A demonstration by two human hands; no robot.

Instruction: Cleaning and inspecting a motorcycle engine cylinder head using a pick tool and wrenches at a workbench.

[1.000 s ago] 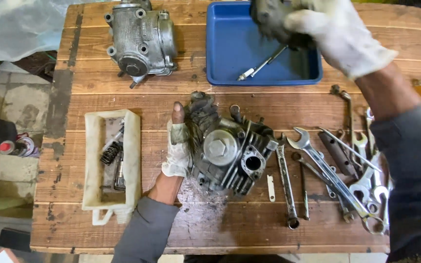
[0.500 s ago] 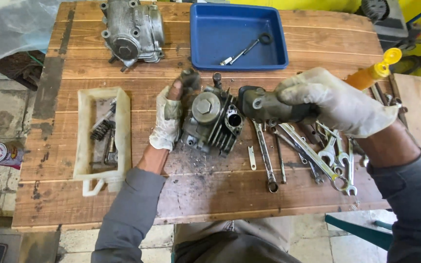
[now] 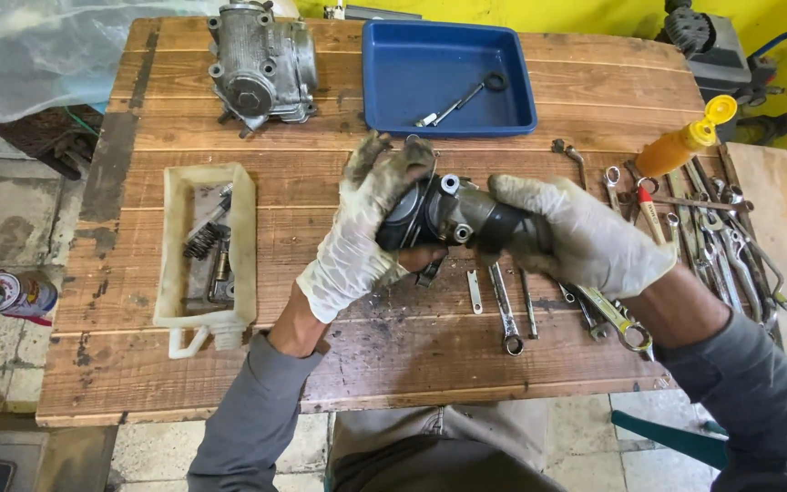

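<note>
Centre of frame: dark grey metal engine cylinder part (image 3: 448, 219) was held above the wooden plank table (image 3: 393, 364). Left hand (image 3: 366, 228), in a dirty white glove, wrapped its fingers around the part's left end; right hand (image 3: 576, 239), gloved alike, clasped the right end. Loose steel wrenches (image 3: 505, 314) lay beneath.

I see 2 grimy whitish gloves, left hand (image 3: 357, 239) and right hand (image 3: 585, 239), grey long sleeves pushed up at wrists.

Dull grey metal engine part (image 3: 453, 217); grimy thin rubbery gloves; rough worn wood table (image 3: 393, 355); glossy blue plastic tray (image 3: 393, 91).
</note>
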